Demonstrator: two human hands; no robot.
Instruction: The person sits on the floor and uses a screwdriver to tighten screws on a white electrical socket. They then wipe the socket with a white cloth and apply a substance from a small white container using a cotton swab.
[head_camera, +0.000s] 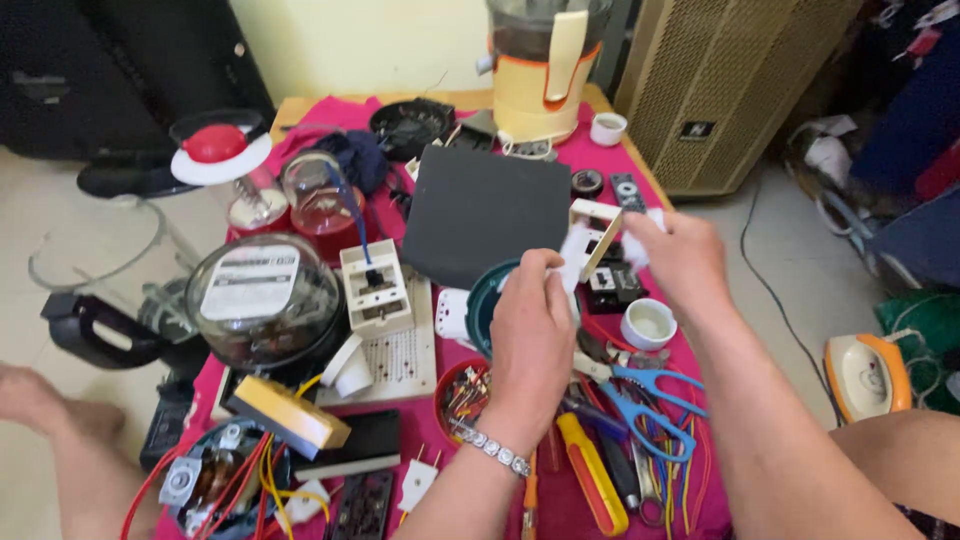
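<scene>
I hold a small white frame part (597, 236) above the desk's (600, 160) right edge: right hand (680, 262) fingers pinch its side, left hand (533, 325) fingers press white cloth (572, 252) against it.

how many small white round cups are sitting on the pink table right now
2: one small white round cup beside the right hand, another next to the orange blender base. Clutter may hide more.

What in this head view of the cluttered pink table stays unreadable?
- Small white piece at the left hand: motion-blurred.
- Right hand grip on the white frame: fingers blurred, hold unclear.
- Teal bowl: mostly hidden by the left hand.
- Blender: top cut off by the frame's upper edge.
</scene>
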